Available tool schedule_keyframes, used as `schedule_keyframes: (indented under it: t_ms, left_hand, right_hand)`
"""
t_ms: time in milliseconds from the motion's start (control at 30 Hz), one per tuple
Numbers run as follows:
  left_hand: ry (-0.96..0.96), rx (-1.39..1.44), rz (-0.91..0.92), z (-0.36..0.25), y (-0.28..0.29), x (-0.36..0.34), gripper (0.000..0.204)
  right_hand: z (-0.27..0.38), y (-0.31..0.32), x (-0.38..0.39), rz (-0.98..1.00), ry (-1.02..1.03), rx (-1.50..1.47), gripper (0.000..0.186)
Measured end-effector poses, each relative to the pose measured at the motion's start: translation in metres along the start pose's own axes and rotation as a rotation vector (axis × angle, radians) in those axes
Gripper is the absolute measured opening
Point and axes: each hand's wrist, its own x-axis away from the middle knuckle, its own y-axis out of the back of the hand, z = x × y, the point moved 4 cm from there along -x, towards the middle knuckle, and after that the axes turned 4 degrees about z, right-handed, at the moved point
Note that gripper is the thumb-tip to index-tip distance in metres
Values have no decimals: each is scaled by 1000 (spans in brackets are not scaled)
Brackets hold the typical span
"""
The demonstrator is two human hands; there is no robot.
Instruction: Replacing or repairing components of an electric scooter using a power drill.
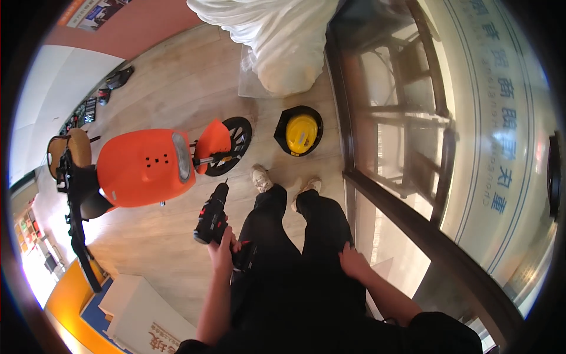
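Observation:
My left hand is wrapped round the grip of a black cordless drill with red accents. The drill's thin bit points up and away from me, and its battery base sits beside my left thigh. Left of the drill stands an orange electric scooter, its front wheel turned toward the middle of the floor. Against my right thigh rests my right hand with curled fingers; whatever they may hold is hidden.
A yellow hard hat lies in a black surround on the wooden floor ahead of my feet. Beyond it is a large white cloth-covered object. Dark-framed glass runs along the right. Tools line the far left wall; a white box stands lower left.

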Motion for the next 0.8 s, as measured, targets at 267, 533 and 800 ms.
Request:
schedule_keyframes:
  t_ms: [267, 533, 800]
  left_hand:
    - [47, 10, -38, 61, -35, -102, 40]
    - [222, 200, -134, 207, -88, -209, 40]
    - [269, 157, -120, 289, -106, -237, 42]
  right_hand:
    - [69, 66, -65, 534, 409, 129, 41]
    - [3, 87, -472, -254, 120, -1203, 18]
    - [-13, 61, -663, -631, 6, -845, 18]
